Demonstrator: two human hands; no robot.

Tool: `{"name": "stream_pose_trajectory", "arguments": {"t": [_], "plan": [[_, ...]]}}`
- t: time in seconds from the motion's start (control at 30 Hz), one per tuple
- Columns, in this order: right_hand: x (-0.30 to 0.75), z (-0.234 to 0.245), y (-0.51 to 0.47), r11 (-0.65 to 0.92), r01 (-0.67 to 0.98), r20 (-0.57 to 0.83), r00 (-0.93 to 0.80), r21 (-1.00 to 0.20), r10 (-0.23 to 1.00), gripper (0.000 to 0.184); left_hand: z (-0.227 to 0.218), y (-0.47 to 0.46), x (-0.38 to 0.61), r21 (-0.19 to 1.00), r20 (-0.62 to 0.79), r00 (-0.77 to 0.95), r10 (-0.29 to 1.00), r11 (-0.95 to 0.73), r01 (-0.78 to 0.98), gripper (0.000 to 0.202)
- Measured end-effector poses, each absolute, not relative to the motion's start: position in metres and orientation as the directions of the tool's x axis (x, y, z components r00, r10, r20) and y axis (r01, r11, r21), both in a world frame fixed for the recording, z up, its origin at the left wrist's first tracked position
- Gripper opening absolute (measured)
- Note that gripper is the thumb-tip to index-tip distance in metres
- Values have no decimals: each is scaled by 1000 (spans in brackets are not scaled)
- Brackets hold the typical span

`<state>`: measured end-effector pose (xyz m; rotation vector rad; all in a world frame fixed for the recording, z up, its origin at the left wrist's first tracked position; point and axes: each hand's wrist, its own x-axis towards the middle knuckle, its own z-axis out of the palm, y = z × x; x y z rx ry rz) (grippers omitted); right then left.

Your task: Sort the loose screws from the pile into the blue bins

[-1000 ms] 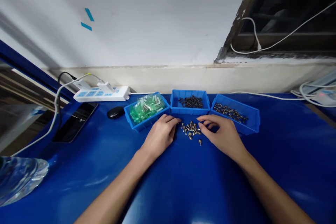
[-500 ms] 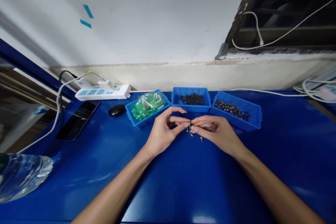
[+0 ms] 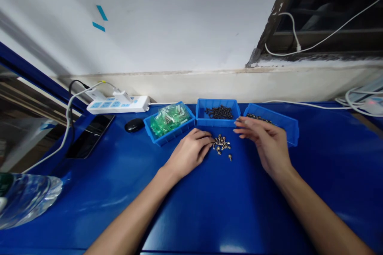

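A small pile of brass-coloured screws (image 3: 220, 143) lies on the blue table, with one loose screw (image 3: 230, 157) just in front of it. At the pile's left edge rests my left hand (image 3: 190, 151), fingers bent and close together; whatever may be between the fingertips is hidden. My right hand (image 3: 267, 139) hovers in front of the right blue bin (image 3: 291, 127), its fingers stretched out and apart, nothing visible in them. That hand covers part of the similar screws (image 3: 259, 118) in this bin. The middle blue bin (image 3: 218, 101) holds dark screws (image 3: 220, 112).
A left blue bin (image 3: 160, 141) contains green and white plastic pieces in clear bags (image 3: 170, 119). Farther left are a black mouse (image 3: 134, 125), a phone (image 3: 89, 137), a white power strip (image 3: 119, 104) with cables, and a large clear bottle (image 3: 30, 199). A wall stands behind.
My hands have parted from above the pile. The right moved right to the right bin and its fingers spread; the left drew slightly back and lower, uncovering the screws.
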<state>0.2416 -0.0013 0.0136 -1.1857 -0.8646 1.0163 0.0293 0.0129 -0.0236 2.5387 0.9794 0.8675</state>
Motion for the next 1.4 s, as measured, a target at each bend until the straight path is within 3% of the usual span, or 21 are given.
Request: {"name": "stream_pose_trajectory", "arguments": {"t": [0.13,0.27,0.53,0.63,0.77,0.9,1.1,1.23,1.3,1.4], "plan": [[247,21,2,158,-177,32,564,-971,825,14,-32,16,27,430,413,579,703,-711,556,20],[248,24,3,165,-166,45,561,-972,827,16,-30,15,26,538,387,529,755,-651,535,19],[245,12,-2,206,-14,191,313,-978,930,12,-20,13,31,809,383,314,869,-479,341,10],[243,8,-4,188,121,202,112,-975,973,14,-15,10,35,922,290,265,920,-343,182,9],[240,5,-8,170,276,153,-83,-946,985,20,-10,7,38,986,151,264,953,-166,33,19],[237,6,-10,122,230,74,-208,-965,975,23,-8,6,39,991,131,282,950,-125,-37,28],[237,12,-9,34,141,-6,-273,-989,962,13,-8,4,40,993,114,327,938,-99,-61,28],[237,14,-8,-14,76,-33,-252,-997,967,11,-6,4,38,976,190,335,923,-213,34,18],[238,14,-7,-4,10,-5,-151,-1000,988,12,-7,5,34,897,291,369,883,-386,215,16],[242,15,-6,77,-53,70,128,-996,989,12,-12,8,28,629,387,546,743,-646,434,16]]}}
